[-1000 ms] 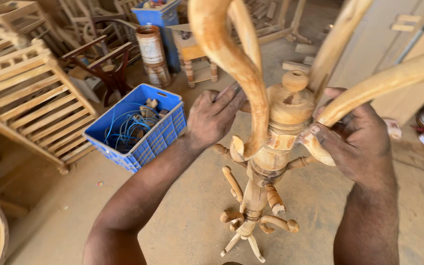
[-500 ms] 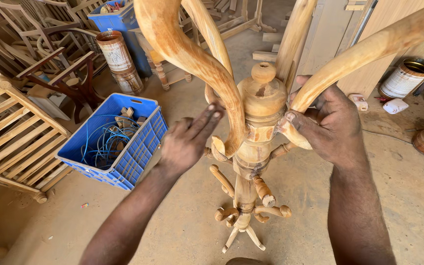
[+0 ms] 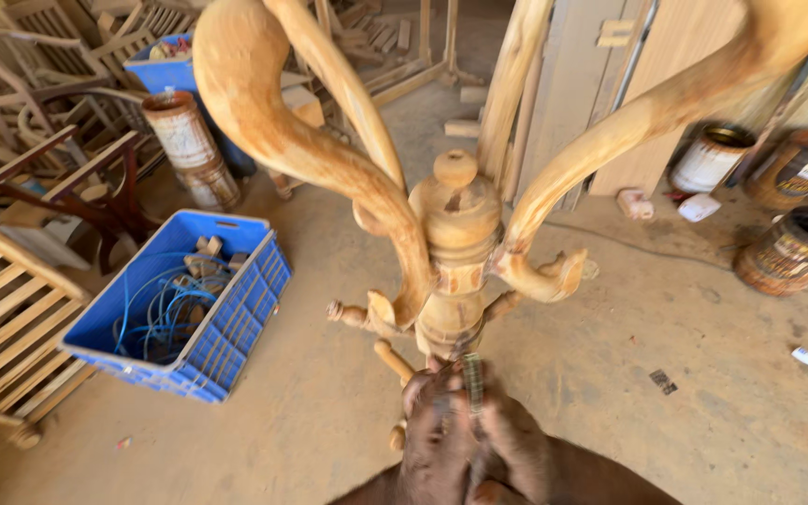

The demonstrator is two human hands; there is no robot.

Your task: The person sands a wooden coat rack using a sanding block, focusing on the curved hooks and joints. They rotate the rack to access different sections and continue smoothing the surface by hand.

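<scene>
Dusty workshop floor (image 3: 685, 393) carries a standing wooden coat stand (image 3: 455, 252). Both hands meet low on its turned post: left hand (image 3: 437, 440) and right hand (image 3: 516, 444) pinch a small ridged piece (image 3: 472, 382) against it, steadying it. Blue crate (image 3: 236, 318) sits nearby.

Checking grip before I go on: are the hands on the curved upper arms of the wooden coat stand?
No, both hands are together low on the coat stand post, below the curved arms.
</scene>
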